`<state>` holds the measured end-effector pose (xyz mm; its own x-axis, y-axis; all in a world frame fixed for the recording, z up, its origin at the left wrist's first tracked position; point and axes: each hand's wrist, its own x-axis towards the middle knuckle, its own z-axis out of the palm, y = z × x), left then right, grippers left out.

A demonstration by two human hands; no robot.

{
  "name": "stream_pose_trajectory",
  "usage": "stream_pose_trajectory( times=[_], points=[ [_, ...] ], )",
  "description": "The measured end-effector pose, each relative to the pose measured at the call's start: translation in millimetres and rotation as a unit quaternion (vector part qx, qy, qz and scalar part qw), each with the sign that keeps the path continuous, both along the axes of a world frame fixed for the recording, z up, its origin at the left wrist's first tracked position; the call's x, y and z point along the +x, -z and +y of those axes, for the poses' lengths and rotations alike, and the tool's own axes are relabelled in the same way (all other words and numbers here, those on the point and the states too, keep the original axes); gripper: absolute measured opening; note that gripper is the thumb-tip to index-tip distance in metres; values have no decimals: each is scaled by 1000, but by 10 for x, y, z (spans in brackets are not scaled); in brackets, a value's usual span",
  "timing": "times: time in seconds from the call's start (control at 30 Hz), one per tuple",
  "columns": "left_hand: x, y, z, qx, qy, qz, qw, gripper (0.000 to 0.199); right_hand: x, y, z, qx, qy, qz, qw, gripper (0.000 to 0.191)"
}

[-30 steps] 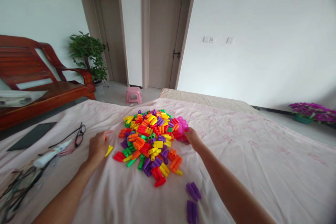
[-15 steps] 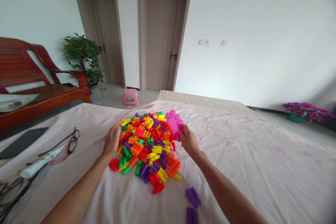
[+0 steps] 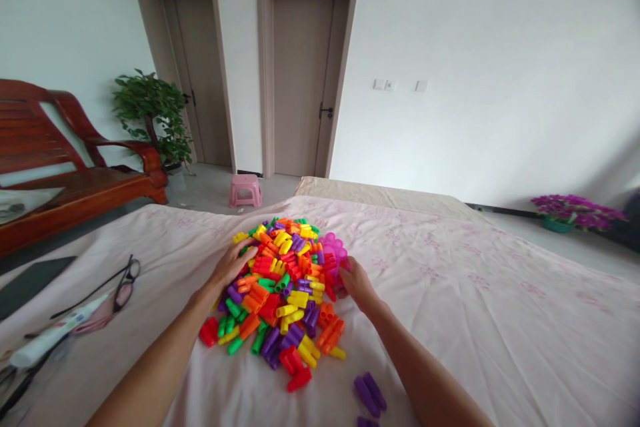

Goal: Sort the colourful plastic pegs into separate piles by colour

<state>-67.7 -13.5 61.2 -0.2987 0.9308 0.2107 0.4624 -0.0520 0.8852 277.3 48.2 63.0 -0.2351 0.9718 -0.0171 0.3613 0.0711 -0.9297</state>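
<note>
A heap of plastic building pieces (image 3: pixel 280 280) in red, orange, yellow, green and purple lies on the pale pink floral cloth (image 3: pixel 450 333). Against the heap's upper left side rests my left hand (image 3: pixel 234 263), fingers stretched out over the pieces and gripping none that I can see. My right hand (image 3: pixel 357 285) is closed on the edge of a translucent pink plastic piece (image 3: pixel 334 248) with a scalloped, paw-like rim, at the heap's right side. Part of that pink piece is hidden by red pieces and my fingers. Loose purple pieces (image 3: pixel 370 393) lie nearer to me.
On the left of the cloth are glasses (image 3: pixel 125 283), a white stick-shaped item (image 3: pixel 55 333) and a dark flat object (image 3: pixel 33 287). Beyond the cloth stand a pink stool (image 3: pixel 245 191), a wooden bench (image 3: pixel 80 180), a leafy plant (image 3: pixel 153 110) and purple flowers (image 3: pixel 577 210).
My left hand has moved right, from beside the heap onto its upper left part. The pink piece and my right hand have moved slightly lower, against the heap. The view has shifted a little.
</note>
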Motion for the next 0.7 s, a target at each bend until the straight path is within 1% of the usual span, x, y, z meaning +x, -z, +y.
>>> stream_pose_trajectory(
  times=[0.1,0.2,0.33,0.4,0.47,0.53,0.63,0.7],
  points=[
    [108,-38,-66,-2,12,-11,1000,57,-57,8,-88,7,-12,28,1000,14],
    [227,-89,-98,0,19,-18,1000,57,-56,-13,-137,7,-21,40,999,16],
    [426,-165,-49,21,21,-22,999,50,-30,-72,-168,4,-24,33,999,23],
    [553,-214,-1,34,31,-22,999,45,-20,-114,-187,19,-22,16,999,23],
    [695,-272,56,44,49,-19,998,43,-5,-162,-207,52,-14,-14,998,20],
    [846,-336,125,53,68,-13,996,42,20,-211,-220,103,-1,-57,993,19],
    [1078,-439,246,66,97,-2,993,42,85,-264,-209,193,23,-131,972,19],
    [1213,-506,326,73,125,5,989,42,151,-272,-179,232,35,-159,959,20]
  ],
)
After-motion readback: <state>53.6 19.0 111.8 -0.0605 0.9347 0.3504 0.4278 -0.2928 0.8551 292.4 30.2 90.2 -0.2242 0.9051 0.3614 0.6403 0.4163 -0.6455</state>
